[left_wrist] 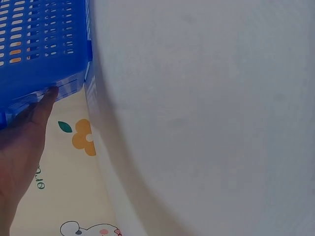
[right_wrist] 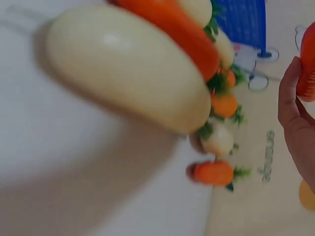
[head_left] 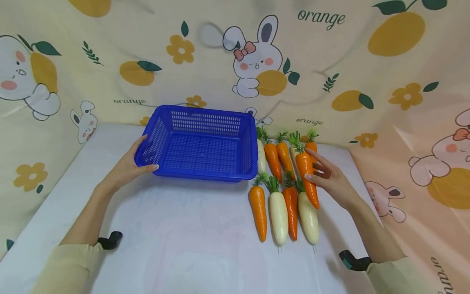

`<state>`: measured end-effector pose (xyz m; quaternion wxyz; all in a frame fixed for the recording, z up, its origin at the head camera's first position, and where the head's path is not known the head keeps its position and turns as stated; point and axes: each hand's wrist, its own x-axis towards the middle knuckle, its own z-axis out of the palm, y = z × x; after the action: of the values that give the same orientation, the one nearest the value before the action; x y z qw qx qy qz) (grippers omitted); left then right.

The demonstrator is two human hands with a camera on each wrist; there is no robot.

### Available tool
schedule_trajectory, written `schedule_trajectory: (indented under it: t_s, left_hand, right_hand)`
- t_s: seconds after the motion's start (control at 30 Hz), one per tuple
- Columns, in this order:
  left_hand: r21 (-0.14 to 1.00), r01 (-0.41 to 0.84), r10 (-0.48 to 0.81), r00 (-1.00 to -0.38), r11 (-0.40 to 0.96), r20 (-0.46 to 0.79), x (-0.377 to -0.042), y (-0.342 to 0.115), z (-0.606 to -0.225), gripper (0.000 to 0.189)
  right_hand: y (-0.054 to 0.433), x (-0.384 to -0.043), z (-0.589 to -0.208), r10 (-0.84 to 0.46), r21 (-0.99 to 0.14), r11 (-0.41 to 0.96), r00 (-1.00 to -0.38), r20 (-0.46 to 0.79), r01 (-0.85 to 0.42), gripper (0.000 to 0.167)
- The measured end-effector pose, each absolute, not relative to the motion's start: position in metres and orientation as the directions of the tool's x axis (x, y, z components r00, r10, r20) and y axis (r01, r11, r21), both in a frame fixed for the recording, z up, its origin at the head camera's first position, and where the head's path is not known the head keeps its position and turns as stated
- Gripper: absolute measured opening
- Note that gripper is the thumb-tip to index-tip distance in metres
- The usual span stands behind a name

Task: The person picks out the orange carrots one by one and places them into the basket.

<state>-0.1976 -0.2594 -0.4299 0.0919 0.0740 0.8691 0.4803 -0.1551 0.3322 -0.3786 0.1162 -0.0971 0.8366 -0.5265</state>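
Note:
My left hand point(head_left: 126, 166) grips the left side of a blue plastic basket point(head_left: 200, 174), with the thumb at the front rim. Nothing lies inside the basket. In the left wrist view, the fingers reach under the basket's side point(left_wrist: 44, 73). On the right, my right hand point(head_left: 335, 181) pinches an orange carrot point(head_left: 305, 165) with green leaves between thumb and fingers, above the other vegetables. The same carrot point(right_wrist: 308, 64) shows only partly at the edge of the right wrist view. Below it lies a white radish point(head_left: 309, 220).
Several vegetables lie in two rows right of the basket, among them a carrot point(head_left: 258, 214) and a white radish point(head_left: 279, 218). They rest on a white table point(head_left: 191, 245). A printed cloth point(head_left: 205, 77) with rabbits and oranges hangs behind and beside the table.

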Motion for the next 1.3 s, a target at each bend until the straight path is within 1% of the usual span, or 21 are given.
schedule_trajectory:
  t_s: [0.27, 0.37, 0.47, 0.6, 0.77, 0.9, 1.13, 1.3]
  left_hand:
    - [0.858, 0.019, 0.196, -0.976, 0.514, -0.096, -0.197, -0.260, -0.432, 0.109]
    - [0.868, 0.021, 0.203, -0.975, 0.496, -0.093, -0.196, -0.260, -0.435, 0.109]
    - [0.872, 0.009, 0.200, -0.975, 0.489, -0.102, -0.194, -0.261, -0.438, 0.110]
    - [0.866, -0.005, 0.191, -0.975, 0.500, -0.116, -0.193, -0.260, -0.436, 0.110]
    - [0.861, 0.003, 0.197, -0.974, 0.509, -0.113, -0.193, -0.258, -0.432, 0.110]
    - [0.863, 0.000, 0.191, -0.975, 0.506, -0.112, -0.192, -0.260, -0.431, 0.109]
    - [0.861, 0.011, 0.204, -0.973, 0.509, -0.108, -0.192, -0.262, -0.433, 0.111]
    - [0.861, 0.025, 0.213, -0.972, 0.508, -0.097, -0.195, -0.260, -0.431, 0.111]
  right_hand:
    - [0.291, -0.182, -0.376, -0.368, -0.923, 0.376, -0.927, -0.067, -0.083, 0.070]
    - [0.276, -0.189, -0.373, -0.374, -0.915, 0.394, -0.925, -0.070, -0.090, 0.071]
    - [0.259, -0.197, -0.372, -0.384, -0.920, 0.383, -0.920, -0.073, -0.087, 0.071]
    - [0.237, -0.211, -0.371, -0.398, -0.928, 0.362, -0.915, -0.071, -0.085, 0.072]
    - [0.208, -0.227, -0.363, -0.396, -0.916, 0.390, -0.915, -0.075, -0.094, 0.073]
    - [0.182, -0.241, -0.359, -0.410, -0.926, 0.368, -0.909, -0.078, -0.087, 0.074]
    - [0.142, -0.265, -0.370, -0.461, -0.940, 0.320, -0.886, -0.043, -0.121, 0.075]
    - [0.112, -0.275, -0.375, -0.467, -0.933, 0.339, -0.883, -0.056, -0.120, 0.078]
